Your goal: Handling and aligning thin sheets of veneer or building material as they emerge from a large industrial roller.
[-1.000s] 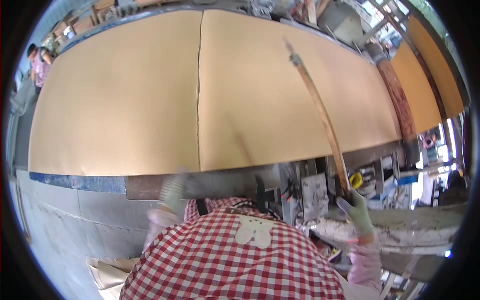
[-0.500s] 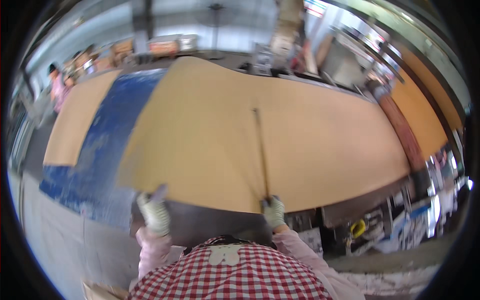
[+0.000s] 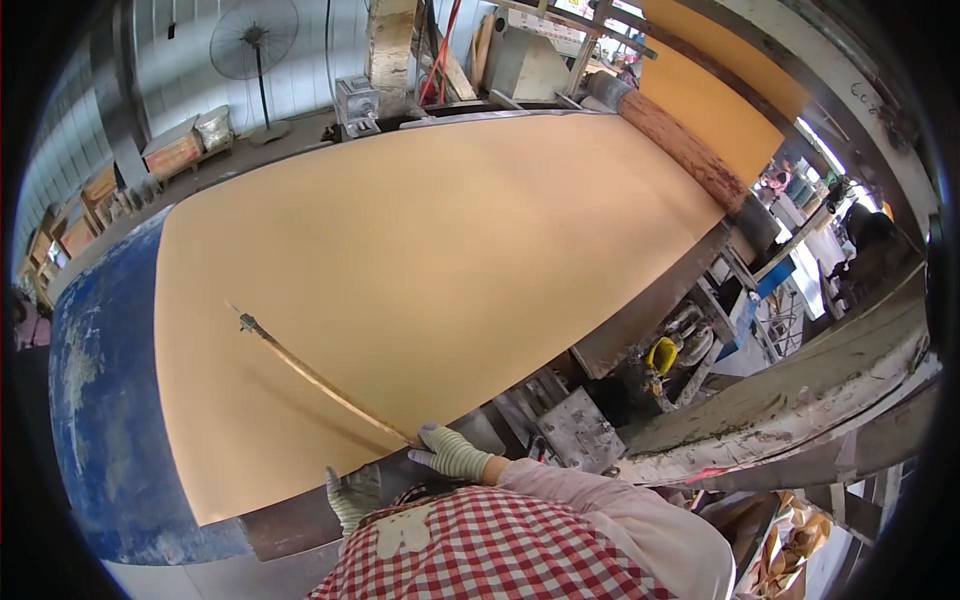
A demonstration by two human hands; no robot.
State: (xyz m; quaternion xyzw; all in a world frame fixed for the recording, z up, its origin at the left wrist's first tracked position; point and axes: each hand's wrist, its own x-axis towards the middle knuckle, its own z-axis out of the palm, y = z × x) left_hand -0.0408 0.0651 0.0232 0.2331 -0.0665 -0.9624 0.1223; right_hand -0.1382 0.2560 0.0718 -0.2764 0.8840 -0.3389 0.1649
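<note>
A broad tan sheet [image 3: 420, 260] lies stretched in front of me. My right hand [image 3: 450, 452], in a white-and-green striped glove, is closed round the near end of a long thin wooden stick [image 3: 325, 385]. The stick slants away to the left over the sheet, its dark tip fitted with a fine point. At the sheet's near edge is my left hand [image 3: 354, 494], gloved alike, thumb and fingers apart and nothing visible in it. Its lower part sits close to my red checked apron [image 3: 500, 535].
The sheet runs from a worn reddish-brown roller [image 3: 685, 145] at the far right. Left of it is a scuffed blue surface [image 3: 100, 400]. Machine parts with a yellow piece [image 3: 661, 356] stand to the right, beside a thick curved beam [image 3: 790, 400]. A standing fan [image 3: 255, 45] is behind.
My view has turned to the right. The stick has swung from pointing away from me to slanting left. My hands are closer together, and the separate tan piece on the blue surface is out of view.
</note>
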